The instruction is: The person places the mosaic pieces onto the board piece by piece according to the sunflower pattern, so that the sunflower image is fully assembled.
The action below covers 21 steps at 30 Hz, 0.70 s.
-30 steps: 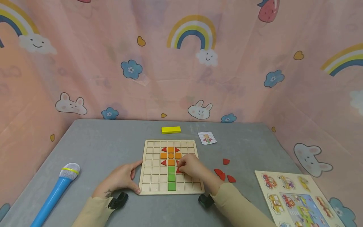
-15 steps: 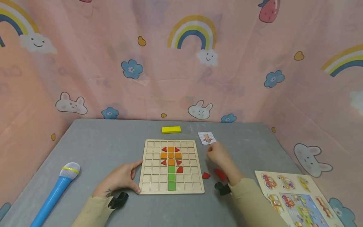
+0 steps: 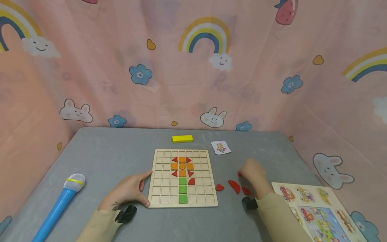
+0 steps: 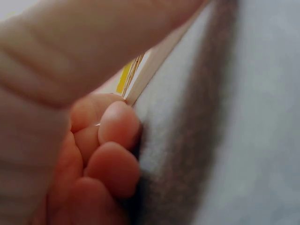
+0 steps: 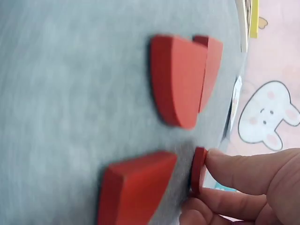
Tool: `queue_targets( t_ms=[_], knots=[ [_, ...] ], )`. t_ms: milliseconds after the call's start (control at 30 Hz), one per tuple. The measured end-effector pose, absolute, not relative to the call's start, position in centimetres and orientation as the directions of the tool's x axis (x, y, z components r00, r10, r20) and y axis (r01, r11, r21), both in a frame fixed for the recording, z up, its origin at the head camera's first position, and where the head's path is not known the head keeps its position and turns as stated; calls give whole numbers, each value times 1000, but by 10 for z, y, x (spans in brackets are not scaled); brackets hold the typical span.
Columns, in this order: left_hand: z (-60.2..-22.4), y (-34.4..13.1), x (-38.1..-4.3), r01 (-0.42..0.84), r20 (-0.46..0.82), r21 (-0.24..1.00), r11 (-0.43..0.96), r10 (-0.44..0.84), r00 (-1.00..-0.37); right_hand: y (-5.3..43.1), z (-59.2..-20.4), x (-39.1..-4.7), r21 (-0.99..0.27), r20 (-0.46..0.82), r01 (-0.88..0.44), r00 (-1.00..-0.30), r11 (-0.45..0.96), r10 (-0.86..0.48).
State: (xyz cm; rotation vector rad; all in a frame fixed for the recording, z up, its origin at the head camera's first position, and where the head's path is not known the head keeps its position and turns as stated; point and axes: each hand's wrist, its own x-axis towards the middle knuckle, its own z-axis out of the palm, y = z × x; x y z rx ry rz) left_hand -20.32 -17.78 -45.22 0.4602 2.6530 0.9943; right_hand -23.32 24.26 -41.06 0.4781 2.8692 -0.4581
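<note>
My left hand [image 3: 128,190] rests at the left side of the wooden grid board [image 3: 163,198], its thumb and index finger spread along the edge. In the left wrist view the other fingers [image 4: 115,168] are bent beside that edge. Right of the board, my right hand [image 3: 254,174] pinches a red quarter-circle block [image 5: 198,169] between thumb and fingertips, low over the table. Other loose red blocks [image 3: 234,186] lie near it. Orange squares [image 3: 182,159], an orange circle [image 3: 182,166], green squares [image 3: 183,190], red triangles [image 3: 174,173] and one red quarter-circle [image 3: 191,181] sit in the grid.
A picture card [image 3: 221,147] lies behind the board at the right, and a yellow block [image 3: 182,138] behind its middle. A blue toy microphone [image 3: 58,205] lies at the left. At the front right is a vehicle picture puzzle [image 3: 323,215].
My right hand has left a red quarter-circle on the board beside the top green square, moved right past the card, and come down on another red block. The left hand stays put.
</note>
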Motion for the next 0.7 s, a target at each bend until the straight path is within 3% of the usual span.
queue_targets(
  t_ms=[233,467,700],
  knots=[
    [-451,-178,-203,211,-133,667,714,393,-910,231,-414,-236,-335,-161,250,-965,908,206],
    [-451,-178,-203,193,-144,671,716,381,-913,185,-420,-239,-648,-153,34,-985,761,-86],
    [-452,-178,-204,194,-146,673,714,385,-911,143,-419,-230,-704,-196,-71,-937,706,-289]
  ],
)
